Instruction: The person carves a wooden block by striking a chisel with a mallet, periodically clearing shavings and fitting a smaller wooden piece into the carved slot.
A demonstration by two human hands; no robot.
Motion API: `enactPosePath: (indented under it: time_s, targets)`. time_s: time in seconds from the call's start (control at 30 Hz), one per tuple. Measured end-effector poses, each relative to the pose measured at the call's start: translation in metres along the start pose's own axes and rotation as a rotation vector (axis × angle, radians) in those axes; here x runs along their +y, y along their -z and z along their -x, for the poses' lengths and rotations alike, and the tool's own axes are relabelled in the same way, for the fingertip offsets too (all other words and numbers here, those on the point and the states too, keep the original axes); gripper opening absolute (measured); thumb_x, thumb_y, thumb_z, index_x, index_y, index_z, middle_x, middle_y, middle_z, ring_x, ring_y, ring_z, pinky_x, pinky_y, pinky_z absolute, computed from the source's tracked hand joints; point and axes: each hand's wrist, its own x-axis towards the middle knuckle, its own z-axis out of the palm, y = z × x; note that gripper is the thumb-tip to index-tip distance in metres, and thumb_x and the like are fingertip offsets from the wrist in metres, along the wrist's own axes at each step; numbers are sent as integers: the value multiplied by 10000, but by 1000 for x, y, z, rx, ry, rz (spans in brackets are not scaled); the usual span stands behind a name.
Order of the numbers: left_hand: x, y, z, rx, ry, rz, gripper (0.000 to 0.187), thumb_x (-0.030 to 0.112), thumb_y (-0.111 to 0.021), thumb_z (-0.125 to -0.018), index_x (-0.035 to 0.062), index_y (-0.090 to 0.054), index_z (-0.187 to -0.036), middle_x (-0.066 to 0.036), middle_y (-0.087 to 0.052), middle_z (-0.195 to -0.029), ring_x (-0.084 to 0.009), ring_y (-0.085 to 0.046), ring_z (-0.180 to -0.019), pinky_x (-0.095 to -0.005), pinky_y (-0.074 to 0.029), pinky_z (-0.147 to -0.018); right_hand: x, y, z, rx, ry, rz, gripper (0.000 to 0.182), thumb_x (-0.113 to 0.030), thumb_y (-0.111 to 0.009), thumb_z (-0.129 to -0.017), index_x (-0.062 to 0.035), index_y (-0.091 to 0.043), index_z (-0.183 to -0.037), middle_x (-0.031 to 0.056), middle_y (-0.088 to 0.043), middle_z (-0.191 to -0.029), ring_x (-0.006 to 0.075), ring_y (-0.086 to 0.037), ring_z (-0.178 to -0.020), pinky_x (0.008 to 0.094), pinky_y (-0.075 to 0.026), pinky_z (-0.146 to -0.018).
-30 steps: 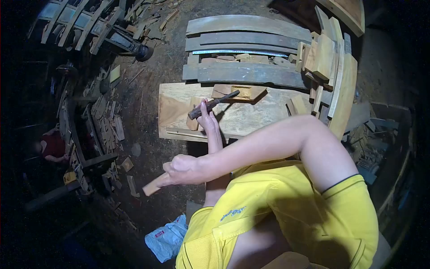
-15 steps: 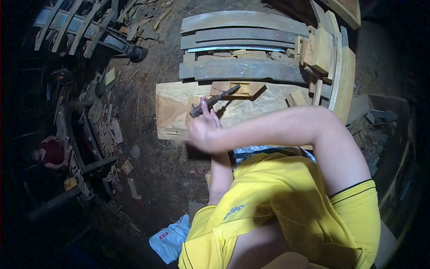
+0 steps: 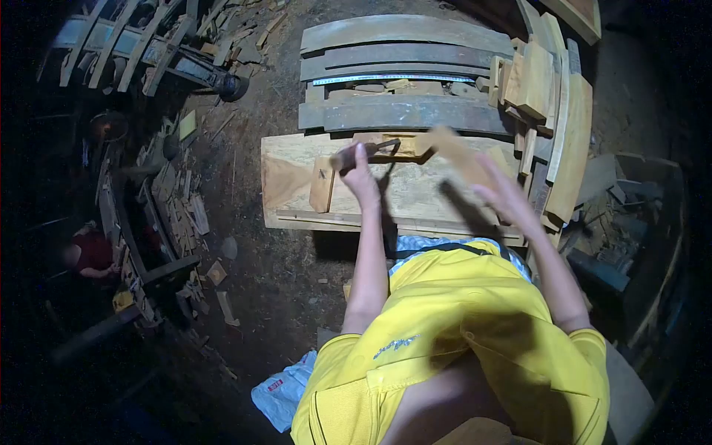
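Note:
My left hand [image 3: 360, 185] is closed around the dark handle of a chisel [image 3: 348, 156], over the left half of the plywood-like work board [image 3: 289, 182]. The chisel's blade points right, its tip at the pale recess cut in a wooden block [image 3: 367, 139] at the board's far edge. My right hand [image 3: 506, 194] grips a flat, light-brown piece of wood [image 3: 458, 157], smeared by motion, which overlaps the block's right end in this view. A small wooden piece [image 3: 321, 185] with a dark mark lies left of my left hand.
Curved grey planks [image 3: 408, 115] lie beyond the board, with a measuring strip [image 3: 393, 77] among them. Wood blocks [image 3: 532, 89] and long curved boards [image 3: 571, 148] are stacked at right. Offcuts [image 3: 185, 200] litter the floor at left, where another person [image 3: 95, 252] is. A plastic bag [image 3: 282, 389] lies below.
My right hand has swung from beside my left wrist to the right side of the board and now holds the wood piece. My left hand and chisel have shifted slightly up and right.

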Motion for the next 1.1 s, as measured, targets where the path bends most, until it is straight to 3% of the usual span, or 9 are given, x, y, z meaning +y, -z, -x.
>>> enactPosePath:
  time_s: [0.13,0.27,0.63,0.7,0.77,0.8,0.9,0.97,1.1]
  targets:
    - [22,-65,13,-382,-474,-377,198,69,-657,-786,55,-559,-958,-64,-584,-917,-173,-557,-815,-278,-446,-706,91,43,41,298,-154,-256,613,-255,-585,-844,-20,-328,-1348,187,-436,-1306,256,-430,-1202,323,-308,-1011]
    - [-22,-127,39,-879,-649,-564,354,9,-615,-629,46,-501,-962,-149,-520,-832,-341,-514,-816,-416,-400,-726,95,57,63,532,-338,-543,608,-148,-551,-877,-93,-244,-1399,21,-534,-737,61,-487,-503,194,-411,-441]
    - [-73,-168,75,-941,-771,-870,293,65,-601,-699,74,-470,-961,-161,-494,-909,-346,-475,-876,-455,-354,-747,105,36,63,668,-309,-740,597,-160,-543,-885,-84,-241,-1395,38,-563,-787,86,-536,-595,216,-451,-528]
    - [-75,-169,75,-929,-773,-869,335,83,-628,-687,71,-470,-982,-165,-496,-928,-354,-478,-891,-459,-355,-756,119,4,34,968,-334,-884,571,-142,-508,-893,-82,-240,-1394,72,-575,-857,107,-561,-629,220,-464,-540]
    - [-81,-171,74,-912,-764,-910,347,73,-627,-681,63,-462,-987,-173,-495,-927,-359,-475,-891,-464,-355,-760,152,-28,8,658,108,328,590,-172,-526,-885,-48,-241,-1386,90,-557,-899,140,-576,-656,232,-493,-557]
    - [-83,-169,72,-911,-770,-911,347,73,-627,-681,63,-462,-987,-173,-495,-927,-359,-475,-891,-464,-355,-760,155,-34,4,662,111,326,590,-172,-526,-885,-48,-241,-1386,90,-557,-899,140,-576,-656,232,-493,-557]
    - [-85,-168,68,-909,-781,-956,339,63,-621,-680,57,-458,-977,-172,-495,-932,-360,-470,-894,-460,-352,-761,146,-26,0,682,81,-6,555,-166,-541,-866,-19,-305,-1347,86,-565,-850,153,-579,-629,245,-492,-556]
    - [-81,-165,69,-916,-760,-912,330,61,-617,-684,60,-458,-973,-170,-493,-939,-356,-468,-896,-461,-351,-757,122,5,8,755,-197,-983,575,-154,-554,-854,-28,-299,-1353,72,-554,-792,147,-568,-593,268,-486,-540]
    - [-86,-168,67,-889,-769,-904,328,64,-619,-685,61,-458,-970,-167,-490,-937,-355,-469,-893,-462,-354,-748,150,-17,-14,552,-408,-716,557,-178,-560,-835,-35,-339,-1326,143,-548,-1074,254,-586,-912,329,-482,-760]
